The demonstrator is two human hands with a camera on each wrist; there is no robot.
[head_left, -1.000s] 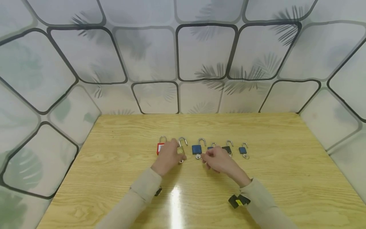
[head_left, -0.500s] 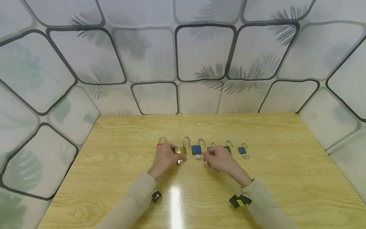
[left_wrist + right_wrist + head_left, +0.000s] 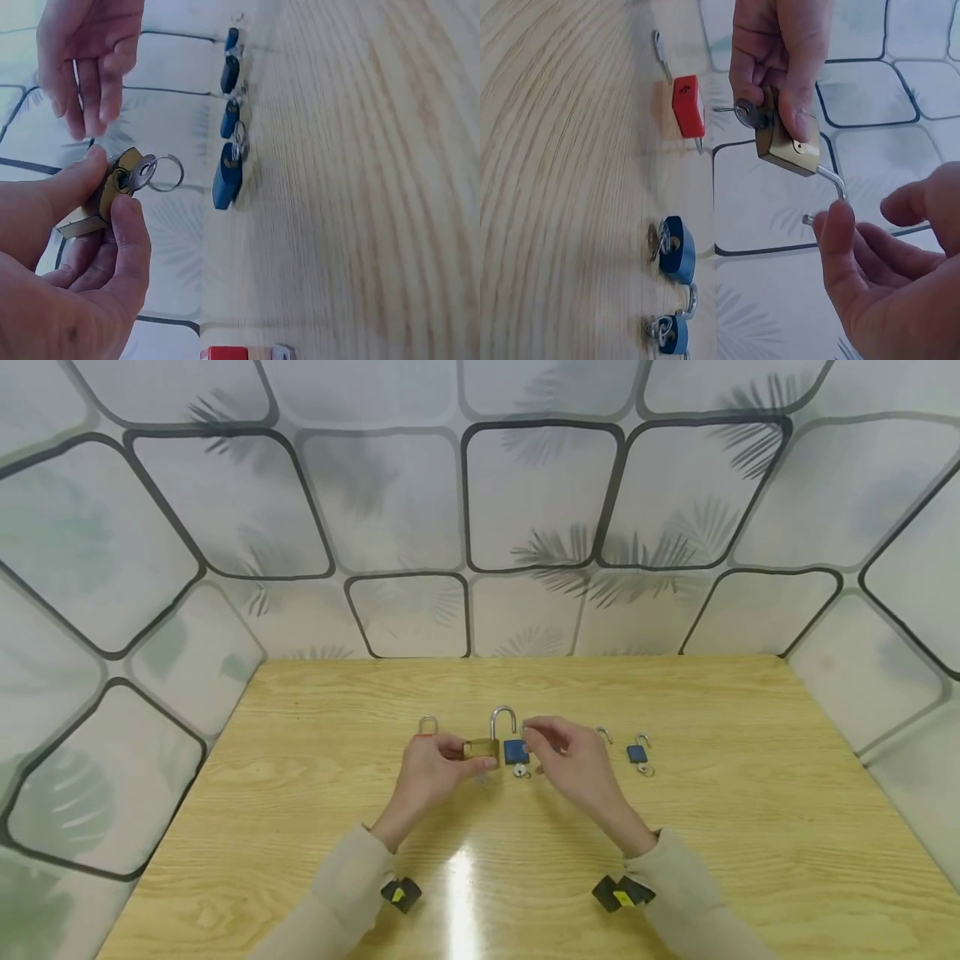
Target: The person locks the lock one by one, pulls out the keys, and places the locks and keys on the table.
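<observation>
Brass-coloured padlock (image 3: pixel 483 748) is gripped above the desk (image 3: pixel 787 827) by the left hand (image 3: pixel 429 770), fingers of the right hand (image 3: pixel 581 764) are unclenched near its shackle (image 3: pixel 834 178), and a slip could be caused by an off-centre push.

From afar I saw one padlock (image 3: pixel 483 748) in the left hand (image 3: pixel 426 775) (above the desk (image 3: pixel 720 827)), just left of a second padlock (image 3: pixel 515 752). The right hand (image 3: pixel 583 770) was right of both, and to its right lay a third padlock (image 3: pixel 637 754), its key (image 3: pixel 642 769) before it.
</observation>
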